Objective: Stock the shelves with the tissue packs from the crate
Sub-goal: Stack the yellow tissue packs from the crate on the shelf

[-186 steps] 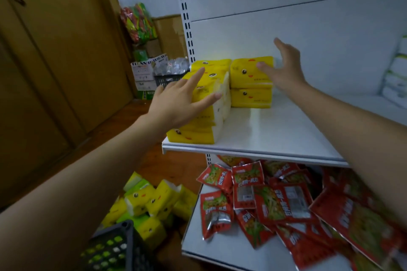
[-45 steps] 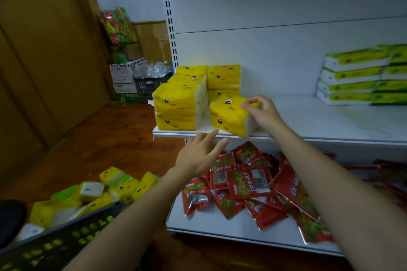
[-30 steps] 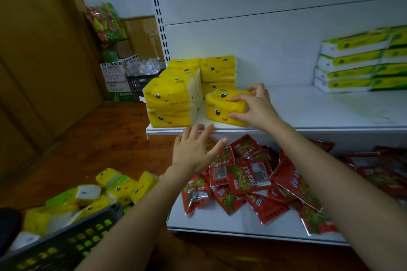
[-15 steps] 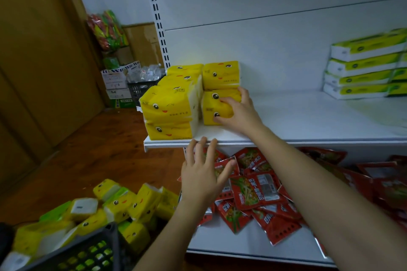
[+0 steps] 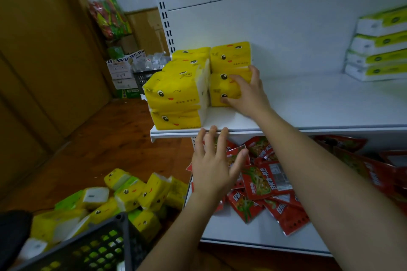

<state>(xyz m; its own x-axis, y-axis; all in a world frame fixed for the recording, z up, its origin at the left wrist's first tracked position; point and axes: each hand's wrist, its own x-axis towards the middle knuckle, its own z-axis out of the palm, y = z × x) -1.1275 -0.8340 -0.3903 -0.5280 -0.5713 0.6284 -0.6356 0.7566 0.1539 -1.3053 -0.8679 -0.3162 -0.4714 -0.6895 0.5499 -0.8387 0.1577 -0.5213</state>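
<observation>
Yellow tissue packs with cartoon faces stand stacked at the left end of the white upper shelf (image 5: 308, 103). My right hand (image 5: 246, 92) grips the right end of one yellow pack (image 5: 219, 90), which sits on the shelf under another pack (image 5: 229, 57) and beside the front stack (image 5: 176, 94). My left hand (image 5: 213, 167) hovers with straight, spread fingers just below the shelf's front edge and holds nothing. More yellow and green packs (image 5: 141, 191) lie heaped in the dark grey crate (image 5: 94, 246) at lower left.
Several red snack packets (image 5: 264, 182) cover the lower shelf. Green-and-white tissue packs (image 5: 378, 57) are stacked at the upper shelf's right end. Boxes and a basket (image 5: 132, 72) stand by the far wall, and a wooden door runs along the left.
My right hand has slid the yellow pack back on the shelf until it sits under the upper pack. My left hand has risen slightly toward the shelf edge.
</observation>
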